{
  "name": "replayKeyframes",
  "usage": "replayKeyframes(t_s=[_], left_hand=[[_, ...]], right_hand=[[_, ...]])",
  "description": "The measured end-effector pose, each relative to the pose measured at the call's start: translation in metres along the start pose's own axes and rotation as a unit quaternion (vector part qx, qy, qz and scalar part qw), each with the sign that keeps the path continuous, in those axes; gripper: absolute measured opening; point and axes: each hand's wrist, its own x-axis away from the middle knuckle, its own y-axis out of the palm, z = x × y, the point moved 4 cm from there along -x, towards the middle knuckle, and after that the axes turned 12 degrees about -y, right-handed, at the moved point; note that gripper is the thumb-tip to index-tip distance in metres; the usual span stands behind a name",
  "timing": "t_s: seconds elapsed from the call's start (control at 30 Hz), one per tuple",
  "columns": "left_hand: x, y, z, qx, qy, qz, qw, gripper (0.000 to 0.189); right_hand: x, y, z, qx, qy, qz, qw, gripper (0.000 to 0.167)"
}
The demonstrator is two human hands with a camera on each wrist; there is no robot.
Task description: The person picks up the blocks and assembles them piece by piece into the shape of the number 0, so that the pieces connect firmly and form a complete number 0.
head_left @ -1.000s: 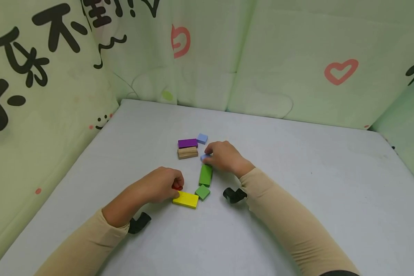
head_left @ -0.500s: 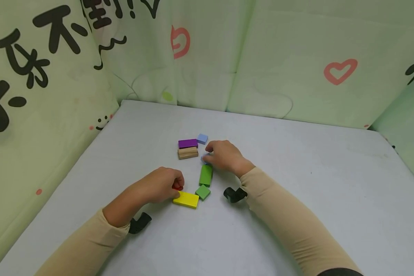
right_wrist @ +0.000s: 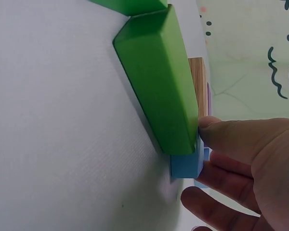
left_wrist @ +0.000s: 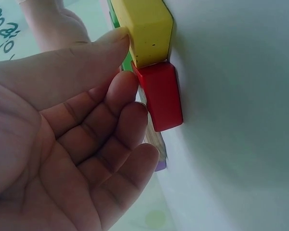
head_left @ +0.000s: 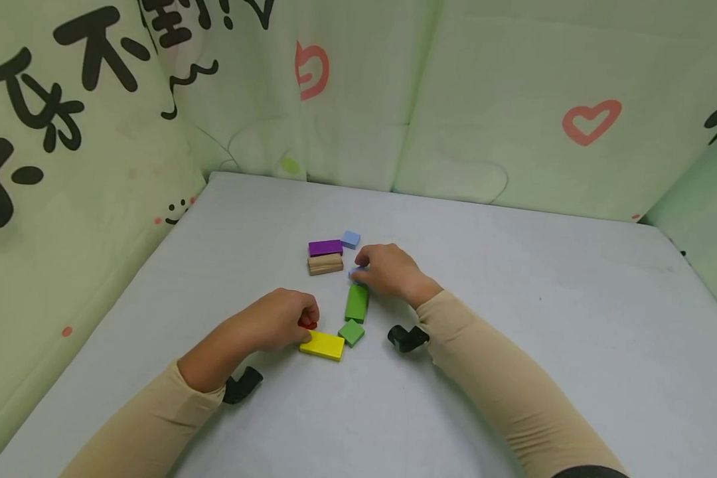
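Observation:
In the head view my left hand [head_left: 277,320] is at a yellow block [head_left: 322,346] and a small red block [head_left: 307,325]. Its thumb touches the yellow block, and its curled fingertips are against the red block, which adjoins the yellow one in the left wrist view. My right hand [head_left: 391,271] pinches a small blue block [right_wrist: 185,166] between thumb and fingers; those fingers partly hide it. That blue block meets the end of a long green block [head_left: 356,303]. A small green block [head_left: 351,333] lies turned cornerwise between the long green and yellow blocks.
Beyond the hands, a purple block [head_left: 325,248] lies behind a wooden block [head_left: 325,265]. A second blue block [head_left: 350,239] touches the purple one's right end. All rest on a white table [head_left: 514,299] with a printed curtain [head_left: 484,99] behind and at the sides.
Over the last second the blue block under the right hand has shifted very slightly. Both hands otherwise keep their places.

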Motion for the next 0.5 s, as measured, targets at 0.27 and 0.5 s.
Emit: replayKeyframes(t_s=[0.27,0.5], left_hand=[[0.0015,-0.0012,0.0,0.0,0.004,0.002,1.0,0.018],[0.0018,-0.0005,0.0,0.001,0.0,0.0,1.0,0.017]], right_hand=[[0.0027,0.0,-0.0015,0.005,0.0,-0.001,1.0,0.037],[0.0039,0.0011,-0.001,0.006,-0.004,-0.001,1.0,0.037]])
